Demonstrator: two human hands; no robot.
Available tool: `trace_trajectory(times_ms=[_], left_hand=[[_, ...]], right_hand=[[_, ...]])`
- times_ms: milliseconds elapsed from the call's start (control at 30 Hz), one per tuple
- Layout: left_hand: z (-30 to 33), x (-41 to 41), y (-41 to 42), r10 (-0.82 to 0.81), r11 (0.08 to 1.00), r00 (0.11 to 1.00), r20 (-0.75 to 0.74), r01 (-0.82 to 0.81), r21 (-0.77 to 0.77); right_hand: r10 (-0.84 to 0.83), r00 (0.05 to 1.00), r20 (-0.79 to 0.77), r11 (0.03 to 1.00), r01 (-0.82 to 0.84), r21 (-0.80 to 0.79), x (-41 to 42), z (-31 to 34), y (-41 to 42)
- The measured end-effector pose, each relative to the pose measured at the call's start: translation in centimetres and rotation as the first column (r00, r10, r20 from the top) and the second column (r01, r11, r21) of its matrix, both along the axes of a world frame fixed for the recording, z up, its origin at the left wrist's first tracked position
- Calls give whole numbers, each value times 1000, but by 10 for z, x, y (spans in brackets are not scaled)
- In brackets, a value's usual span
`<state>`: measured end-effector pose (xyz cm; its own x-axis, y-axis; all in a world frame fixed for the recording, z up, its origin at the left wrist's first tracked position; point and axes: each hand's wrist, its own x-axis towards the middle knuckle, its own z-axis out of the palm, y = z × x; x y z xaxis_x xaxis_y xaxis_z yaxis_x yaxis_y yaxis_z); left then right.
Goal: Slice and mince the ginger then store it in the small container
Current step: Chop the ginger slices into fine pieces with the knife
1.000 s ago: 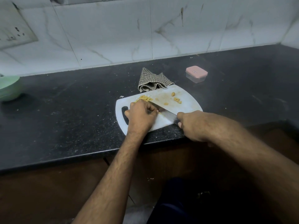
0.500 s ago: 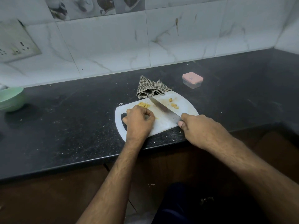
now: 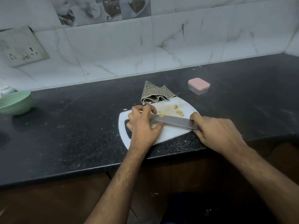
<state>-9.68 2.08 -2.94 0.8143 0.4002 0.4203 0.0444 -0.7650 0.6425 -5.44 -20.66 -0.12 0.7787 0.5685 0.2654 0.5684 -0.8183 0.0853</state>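
A white cutting board point(image 3: 169, 134) lies at the counter's front edge with several small yellow ginger pieces point(image 3: 178, 112) scattered on its far half. My right hand point(image 3: 216, 133) grips the handle of a knife whose blade point(image 3: 176, 122) lies across the board pointing left, one ginger bit stuck on it. My left hand point(image 3: 142, 125) curls over the blade's tip, thumb on the near side and fingers on the far side. Any ginger under that hand is hidden. The small clear container with a pink lid point(image 3: 198, 86) stands closed beyond the board, to the right.
A checked cloth point(image 3: 156, 95) lies bunched against the board's far edge. A green bowl point(image 3: 14, 102) sits at the far left of the black counter point(image 3: 72, 126). A wall socket point(image 3: 21, 49) is on the tiled backsplash.
The blade has swung from pointing away to lying flat across the board. My left hand has shifted from its claw hold onto the blade's tip. The camera has tilted upward.
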Motion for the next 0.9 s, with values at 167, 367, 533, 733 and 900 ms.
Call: trace_trajectory(times_ms=[167,367,533,733,900], left_hand=[[5,-1,-2,-92,994,996,4,92,62],[0,3,-3,-80,997,996,-44,80,-7],[-4,8,6,-11,1000,1000,-21,11,-6],[0,11,2,55,996,997,-61,-59,-71],[16,12,27,158,987,987,-35,-158,12]], right_hand=[[74,994,82,995,-79,59,25,-4,-2],[113,989,99,975,-129,178,47,-12,7],[125,985,120,955,-152,255,52,-15,6],[119,991,66,947,-133,294,54,-19,-2],[112,993,47,942,-121,314,51,-16,1]])
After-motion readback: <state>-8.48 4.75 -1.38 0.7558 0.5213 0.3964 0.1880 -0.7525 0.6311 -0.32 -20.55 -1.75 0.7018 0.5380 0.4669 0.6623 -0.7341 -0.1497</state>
